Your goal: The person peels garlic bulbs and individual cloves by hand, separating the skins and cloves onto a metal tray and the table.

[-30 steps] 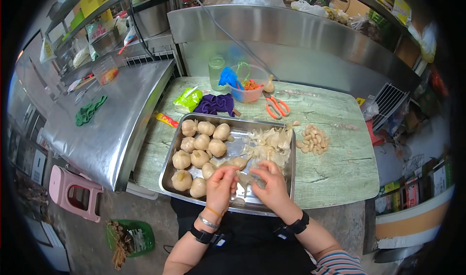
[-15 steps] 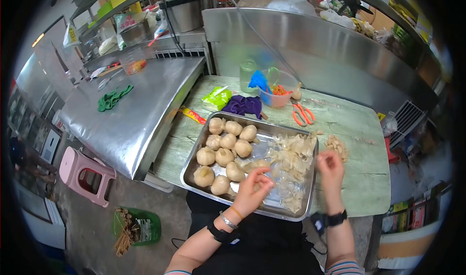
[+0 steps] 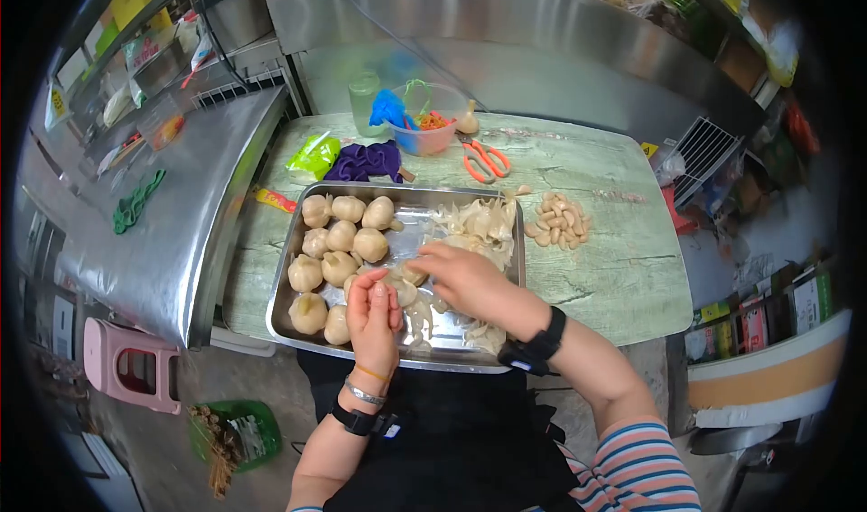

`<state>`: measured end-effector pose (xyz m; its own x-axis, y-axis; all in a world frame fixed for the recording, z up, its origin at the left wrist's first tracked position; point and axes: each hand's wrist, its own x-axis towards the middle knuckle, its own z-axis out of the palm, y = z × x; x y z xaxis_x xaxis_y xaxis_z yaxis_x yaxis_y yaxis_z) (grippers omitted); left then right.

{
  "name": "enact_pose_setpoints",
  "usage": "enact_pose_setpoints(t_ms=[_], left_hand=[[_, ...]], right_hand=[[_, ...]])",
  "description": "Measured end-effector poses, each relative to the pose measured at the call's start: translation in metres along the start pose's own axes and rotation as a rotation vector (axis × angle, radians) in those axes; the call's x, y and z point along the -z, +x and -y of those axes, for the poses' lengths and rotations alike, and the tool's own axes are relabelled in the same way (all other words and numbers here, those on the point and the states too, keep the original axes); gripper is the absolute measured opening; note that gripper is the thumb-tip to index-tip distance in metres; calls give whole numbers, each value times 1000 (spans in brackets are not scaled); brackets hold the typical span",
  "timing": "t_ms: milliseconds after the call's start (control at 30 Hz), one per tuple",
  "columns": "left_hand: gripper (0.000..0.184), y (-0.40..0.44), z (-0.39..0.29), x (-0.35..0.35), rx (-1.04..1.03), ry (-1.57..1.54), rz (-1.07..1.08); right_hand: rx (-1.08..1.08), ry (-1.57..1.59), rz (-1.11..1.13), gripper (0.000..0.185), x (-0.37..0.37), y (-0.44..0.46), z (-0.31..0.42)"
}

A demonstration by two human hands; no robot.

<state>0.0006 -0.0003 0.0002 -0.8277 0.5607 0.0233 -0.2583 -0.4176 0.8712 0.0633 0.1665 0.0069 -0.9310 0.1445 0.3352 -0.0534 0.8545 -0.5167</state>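
A metal tray (image 3: 282,318) on the table holds several whole garlic bulbs (image 3: 340,236) on its left side. Loose papery garlic skins (image 3: 479,223) fill its right part. My left hand (image 3: 372,318) is above the tray's near edge, fingers curled inward and closed; what they hold, if anything, is hidden. My right hand (image 3: 465,282) reaches in from the right, fingers apart over a piece of garlic (image 3: 408,274) and skins in the tray's middle. Whether its fingertips touch them I cannot tell. Right of the tray, peeled garlic cloves (image 3: 560,221) lie in a pile.
Behind the tray are orange-handled scissors (image 3: 488,161), a plastic tub (image 3: 424,137), a glass jar (image 3: 363,106), a purple cloth (image 3: 364,161) and a green packet (image 3: 313,156). A steel counter (image 3: 181,214) adjoins at left. A pink stool (image 3: 131,363) and green basket (image 3: 257,435) stand below.
My right hand has moved left from beside the clove pile to over the tray. My left hand has turned upward with its fingers curled. The camera view has shifted, too.
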Motion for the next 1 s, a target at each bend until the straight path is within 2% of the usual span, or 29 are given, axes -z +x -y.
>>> enact_pose_setpoints(t_ms=[33, 100, 167, 233, 267, 333, 367, 467, 500, 600, 833, 1000], left_hand=[[20, 0, 1, 1, -2, 2, 4], [21, 1, 3, 3, -47, 68, 73], [22, -1, 0, -1, -38, 110, 46], [25, 0, 2, 3, -25, 173, 12], [25, 1, 4, 3, -28, 165, 7], [29, 2, 7, 1, -126, 407, 83], [36, 1, 5, -3, -55, 372, 118], [40, 0, 4, -6, 10, 481, 198], [46, 0, 3, -6, -6, 521, 197], [45, 0, 6, -3, -79, 643, 221], [37, -3, 0, -9, -75, 667, 194], [33, 0, 6, -7, 86, 450, 257]], right_hand=[[134, -23, 49, 32, -7, 4, -3], [102, -40, 101, 35, -11, 6, -6], [75, -60, 155, 38, -11, 8, -5], [-79, 245, -13, 37, -4, 2, -2], [-75, 240, -6, 37, 0, -4, 0], [-133, 199, -86, 36, 19, -14, 18], [-64, 47, -144, 36, 25, -19, 27], [-70, 93, -207, 37, 24, -29, 43], [-63, 98, -216, 36, 23, -31, 45], [35, 101, -294, 37, 15, -33, 40], [11, 272, -286, 41, 8, -40, 34], [-40, 214, -258, 42, 7, -43, 36]])
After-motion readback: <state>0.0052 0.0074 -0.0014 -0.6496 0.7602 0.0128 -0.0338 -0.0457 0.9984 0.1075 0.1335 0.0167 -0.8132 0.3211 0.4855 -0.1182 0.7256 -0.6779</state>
